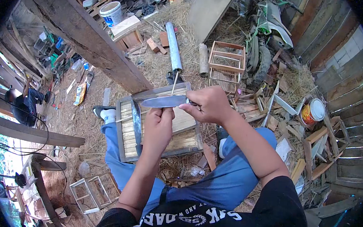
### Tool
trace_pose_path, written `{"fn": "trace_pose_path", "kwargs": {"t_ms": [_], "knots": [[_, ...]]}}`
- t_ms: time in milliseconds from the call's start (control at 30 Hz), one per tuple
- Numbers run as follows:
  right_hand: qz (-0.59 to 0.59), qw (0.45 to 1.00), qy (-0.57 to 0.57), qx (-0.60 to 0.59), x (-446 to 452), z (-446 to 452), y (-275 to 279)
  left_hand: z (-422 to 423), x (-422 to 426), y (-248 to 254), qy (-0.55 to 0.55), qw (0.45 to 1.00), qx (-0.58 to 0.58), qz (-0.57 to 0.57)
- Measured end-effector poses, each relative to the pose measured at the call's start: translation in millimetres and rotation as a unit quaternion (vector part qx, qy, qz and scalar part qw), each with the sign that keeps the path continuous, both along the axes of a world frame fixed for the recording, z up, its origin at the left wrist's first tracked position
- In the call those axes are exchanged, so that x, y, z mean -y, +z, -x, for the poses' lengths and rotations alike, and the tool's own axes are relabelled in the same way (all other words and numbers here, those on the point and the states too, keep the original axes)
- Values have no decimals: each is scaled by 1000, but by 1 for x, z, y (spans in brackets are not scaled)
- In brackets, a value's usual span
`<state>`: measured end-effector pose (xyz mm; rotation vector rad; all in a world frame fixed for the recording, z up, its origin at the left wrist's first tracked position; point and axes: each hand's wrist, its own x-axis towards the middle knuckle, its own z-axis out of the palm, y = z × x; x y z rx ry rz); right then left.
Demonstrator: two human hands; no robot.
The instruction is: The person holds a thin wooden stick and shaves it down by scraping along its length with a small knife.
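Observation:
My right hand point(210, 104) is closed around the handle of a knife point(165, 101), its broad blade pointing left. Just below the blade, my left hand point(158, 122) is closed on a thin wooden stick point(175, 84), which runs up behind the knife. The fingers of the left hand sit close to the blade's lower edge; whether they touch it I cannot tell. Under both hands lies a wooden frame with slats point(183, 145), between my legs. A long, curved, dark bluish strip point(136, 125) rests across its left side.
A thick wooden post point(89, 42) slants down beside the frame. Ahead are a grey-blue pipe point(173, 46), a small wooden rack point(227, 57) and a white bucket point(111, 13). Wood scraps and a paint can point(313, 112) lie right. Another person point(28, 103) is at far left.

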<state>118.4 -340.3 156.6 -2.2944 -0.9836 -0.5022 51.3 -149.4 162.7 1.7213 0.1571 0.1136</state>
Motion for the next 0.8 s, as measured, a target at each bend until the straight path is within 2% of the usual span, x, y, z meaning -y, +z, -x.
{"fn": "trace_pose_path", "kwargs": {"t_ms": [33,100,133,200,233,300,333,400,500,600,733,800], "knots": [[0,1000,-1,0,2,-3,-1,1,1,6,-24,999,3,36],[-72,991,-115,15,10,-18,-3,8,3,19,-49,996,4,72],[-71,991,-116,14,22,-29,-4,16,3,26,-66,994,-10,90],[-131,959,-215,-129,46,-46,2,22,1,28,-87,990,-24,106],[-131,960,-215,-125,43,-43,2,21,-1,27,-87,987,-30,131],[-114,977,-141,-112,29,-26,1,18,-2,25,-79,984,-29,159],[-114,978,-138,-111,20,-17,2,15,-3,24,-74,984,-35,155],[-53,996,-39,-54,4,0,3,12,-3,23,-70,985,-46,150],[-44,999,17,-18,-4,4,-6,10,-3,16,-37,990,-69,116],[-29,999,23,-16,-5,7,-1,9,-1,12,-25,992,-59,113],[-13,1000,23,-3,-1,0,-4,7,-2,5,-32,998,-28,52],[-66,993,-98,18,8,-18,-12,12,-2,16,-62,994,-38,82]]}}
